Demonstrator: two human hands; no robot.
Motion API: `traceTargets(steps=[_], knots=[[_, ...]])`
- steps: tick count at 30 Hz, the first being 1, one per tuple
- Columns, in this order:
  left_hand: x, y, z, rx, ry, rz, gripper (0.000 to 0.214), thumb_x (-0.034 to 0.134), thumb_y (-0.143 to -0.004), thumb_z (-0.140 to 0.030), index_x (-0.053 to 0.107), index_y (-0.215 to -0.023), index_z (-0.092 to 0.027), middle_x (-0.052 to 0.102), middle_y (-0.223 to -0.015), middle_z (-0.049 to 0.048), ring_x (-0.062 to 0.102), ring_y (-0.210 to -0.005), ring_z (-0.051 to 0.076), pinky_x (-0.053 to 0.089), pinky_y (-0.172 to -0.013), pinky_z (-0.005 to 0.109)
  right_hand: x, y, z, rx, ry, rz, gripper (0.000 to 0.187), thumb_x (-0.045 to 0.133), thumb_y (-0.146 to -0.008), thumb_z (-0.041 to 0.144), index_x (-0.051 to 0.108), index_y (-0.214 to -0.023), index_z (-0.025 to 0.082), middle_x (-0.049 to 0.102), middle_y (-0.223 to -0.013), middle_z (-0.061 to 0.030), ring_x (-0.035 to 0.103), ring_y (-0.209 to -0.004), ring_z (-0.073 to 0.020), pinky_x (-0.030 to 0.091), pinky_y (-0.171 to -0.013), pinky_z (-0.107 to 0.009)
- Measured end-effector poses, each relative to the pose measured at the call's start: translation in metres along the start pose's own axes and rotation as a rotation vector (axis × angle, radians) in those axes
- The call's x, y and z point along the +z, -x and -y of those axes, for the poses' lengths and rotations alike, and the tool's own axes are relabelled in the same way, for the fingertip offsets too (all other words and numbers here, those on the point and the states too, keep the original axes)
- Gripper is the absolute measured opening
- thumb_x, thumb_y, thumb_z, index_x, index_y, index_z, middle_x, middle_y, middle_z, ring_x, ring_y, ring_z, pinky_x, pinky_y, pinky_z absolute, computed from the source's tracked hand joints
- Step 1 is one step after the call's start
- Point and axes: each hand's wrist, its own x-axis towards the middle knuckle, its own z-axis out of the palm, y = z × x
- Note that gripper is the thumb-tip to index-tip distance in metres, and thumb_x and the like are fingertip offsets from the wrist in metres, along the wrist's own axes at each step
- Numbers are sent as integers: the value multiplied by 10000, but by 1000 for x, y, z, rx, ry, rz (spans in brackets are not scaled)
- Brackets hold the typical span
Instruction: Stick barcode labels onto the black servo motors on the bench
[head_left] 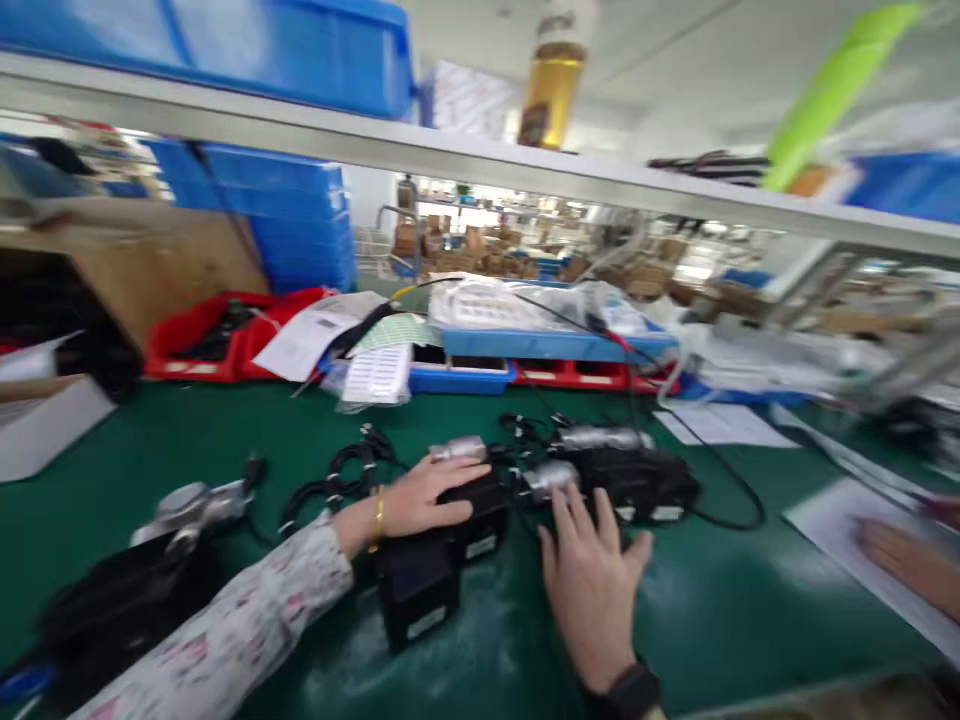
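Several black box-shaped devices with silver cylindrical parts and black cables lie on the green table. My left hand [427, 498], in a floral sleeve with a gold bracelet, rests palm down over a black device [484, 515], fingers stretched out and thumb apart. Below it, another black box [420, 590] bears a white label. My right hand [596, 580], with a dark wristband, is spread. Its fingertips are at a silver cylinder [551, 478]; contact is unclear. Just beyond lies a black device [637, 480] with a white label. The picture is blurred by motion.
Another silver-and-black device [187, 510] lies at left. Coiled black cables [345, 470] sit beyond my left hand. Red bins [199, 365], papers [379, 375] and a blue tray [555, 343] line the back beneath a shelf [465, 150]. Another person's hand [907, 560] is on paper at right.
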Motion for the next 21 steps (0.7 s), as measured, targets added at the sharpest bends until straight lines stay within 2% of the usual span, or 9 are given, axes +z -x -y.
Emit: traceTargets(steps=[3, 6, 8, 10, 12, 13, 15, 17, 21], knots=[[11, -7, 7, 7, 32, 10, 607, 454, -878, -560, 377, -1391, -245, 346, -1468, 69, 324, -1347, 253, 226, -1126, 462, -2, -3, -22, 57, 71, 72, 407, 447, -878, 167, 517, -1278, 185, 484, -1334, -96, 310, -1258, -402, 184, -994, -691], [14, -3, 7, -5, 10, 33, 580, 449, -889, -535, 372, -1395, -262, 340, -1473, 45, 321, -1350, 235, 243, -1127, 424, -12, -2, -36, 87, -40, 77, 388, 487, -870, 188, 537, -1250, 241, 418, -1394, -39, 239, -1308, -376, 192, -1027, -655], [18, -1, 4, -7, -24, 22, 583, 447, -887, -542, 354, -1402, -287, 334, -1476, 32, 322, -1350, 236, 259, -1120, 420, -18, -4, -49, 131, -218, 4, 386, 490, -892, 300, 514, -1275, 256, 297, -1467, -29, 157, -1353, -349, 190, -1059, -616], [23, 1, 1, -12, -58, 5, 584, 451, -883, -548, 339, -1406, -315, 330, -1477, 22, 335, -1342, 237, 284, -1108, 413, -18, -15, -73, 312, -378, -156, 507, 475, -885, 466, 450, -1333, 229, 208, -1498, -57, 122, -1372, -315, 175, -1097, -554], [28, 1, -1, -5, -82, -3, 581, 458, -879, -550, 342, -1403, -327, 334, -1473, 21, 351, -1333, 240, 305, -1097, 411, -10, -33, -108, 600, -433, -311, 666, 470, -829, 582, 419, -1349, 171, 258, -1463, -118, 156, -1364, -305, 135, -1119, -513], [30, 1, -1, 4, -87, -7, 580, 460, -878, -551, 349, -1401, -326, 340, -1470, 24, 360, -1328, 243, 314, -1091, 412, -3, -44, -127, 700, -432, -316, 711, 491, -798, 605, 434, -1334, 142, 289, -1432, -161, 162, -1357, -331, 123, -1112, -530], [32, 2, -2, 18, -78, -26, 576, 464, -874, -557, 368, -1392, -323, 357, -1460, 27, 380, -1316, 248, 328, -1082, 415, 12, -64, -160, 797, -470, -269, 667, 536, -761, 619, 531, -1239, 154, 432, -1289, -181, 345, -1263, -363, 248, -1068, -526], [32, 3, -2, 18, -56, -53, 567, 469, -870, -562, 386, -1381, -330, 376, -1448, 20, 400, -1302, 247, 340, -1076, 412, 25, -77, -181, 832, -509, -225, 618, 624, -703, 599, 585, -1164, 190, 496, -1153, -147, 516, -1083, -335, 398, -972, -466], [30, 6, -4, 13, -37, -53, 564, 489, -862, -559, 406, -1369, -330, 404, -1431, 24, 424, -1285, 253, 365, -1061, 415, 33, -80, -186, 788, -556, -187, 587, 698, -657, 519, 591, -1145, 212, 511, -1056, -98, 568, -937, -280, 481, -868, -393]])
